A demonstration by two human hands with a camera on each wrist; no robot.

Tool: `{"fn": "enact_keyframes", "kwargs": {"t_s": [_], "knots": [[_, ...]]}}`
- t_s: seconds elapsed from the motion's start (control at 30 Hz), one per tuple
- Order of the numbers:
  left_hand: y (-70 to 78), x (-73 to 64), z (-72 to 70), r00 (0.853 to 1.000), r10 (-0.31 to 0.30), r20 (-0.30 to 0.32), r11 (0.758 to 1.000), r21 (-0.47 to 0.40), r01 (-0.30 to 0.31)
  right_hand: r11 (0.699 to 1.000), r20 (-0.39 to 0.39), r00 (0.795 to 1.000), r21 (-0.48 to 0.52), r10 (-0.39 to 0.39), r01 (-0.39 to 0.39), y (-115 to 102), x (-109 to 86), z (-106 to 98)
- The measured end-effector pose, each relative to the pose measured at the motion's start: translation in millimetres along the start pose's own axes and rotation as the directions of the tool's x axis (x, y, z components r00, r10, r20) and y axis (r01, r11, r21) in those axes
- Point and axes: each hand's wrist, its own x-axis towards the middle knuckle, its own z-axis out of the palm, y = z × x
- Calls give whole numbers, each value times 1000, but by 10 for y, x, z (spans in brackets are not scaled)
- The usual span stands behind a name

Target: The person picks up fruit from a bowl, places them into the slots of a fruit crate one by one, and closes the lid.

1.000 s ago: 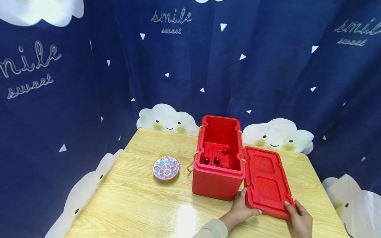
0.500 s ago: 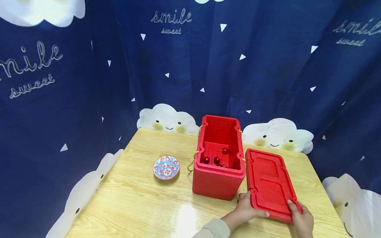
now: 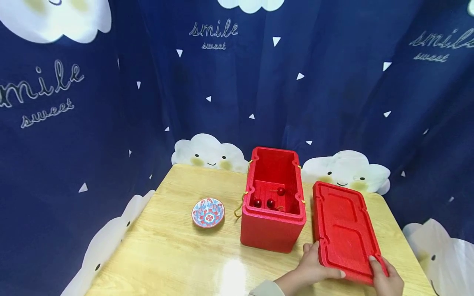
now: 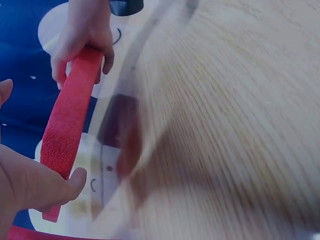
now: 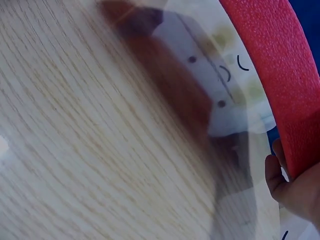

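Observation:
Both hands hold a red foam lid (image 3: 344, 234) by its near end, one at each side. My left hand (image 3: 312, 267) grips the left corner, its thumb along the front edge. The right hand (image 3: 386, 279) pinches the right corner with the thumb on top. In the left wrist view, the lid's edge (image 4: 70, 115) is clear of the table, with its reflection below. An uncovered red foam box (image 3: 272, 230) stands left of the lid. Several cherries, one a dark red cherry (image 3: 281, 191) with a stem, lie on the box's floor.
A small patterned bowl (image 3: 208, 212) stands on the wooden table (image 3: 177, 259), left of the box. Yellow cord (image 3: 238, 209) hangs from the box's sides. Behind the table hangs a dark blue curtain (image 3: 259, 90) with cloud prints.
The lid has moved right, away from the box, and up a little, carried by both hands. The head view has tilted slightly upward. Box, bowl and cherries stay in place.

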Motion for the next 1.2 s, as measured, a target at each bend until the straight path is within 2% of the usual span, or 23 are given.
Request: {"fn": "enact_keyframes", "kwargs": {"t_s": [0.13, 0.23, 0.3, 0.5, 0.53, 0.73, 0.9, 1.07, 1.2], "knots": [[41, -78, -21, 999, 26, 19, 999, -25, -25, 999, 3, 999, 9, 50, -50, -42, -35, -36], [61, -108, -45, 999, 42, 17, 999, 0, -42, 997, 6, 998, 53, 55, -55, -65, -65, -32], [67, -116, -51, 999, 53, 11, 998, 21, -53, 995, -8, 999, 89, 45, -44, -73, -94, -33], [143, -109, -52, 997, 77, -11, 996, 48, -77, 995, -38, 999, 100, -6, 10, -141, -156, -81], [163, -116, -55, 997, 80, -15, 995, 53, -79, 991, -39, 999, 129, -9, 14, -152, -166, -92], [252, -157, -63, 994, 104, -16, 991, 83, -103, 919, -73, 997, 391, -14, 42, -178, -239, -131], [329, -131, -113, 989, 145, -13, 980, 137, -142, 906, -72, 997, 421, -19, 47, -256, -278, -129], [389, -122, -172, 992, 119, -39, 983, 143, -112, 860, -36, 998, 506, -47, 59, -374, -334, -81], [446, -132, -198, 993, 116, -35, 985, 136, -110, 855, -47, 996, 513, -70, 84, -452, -393, -103]]}}
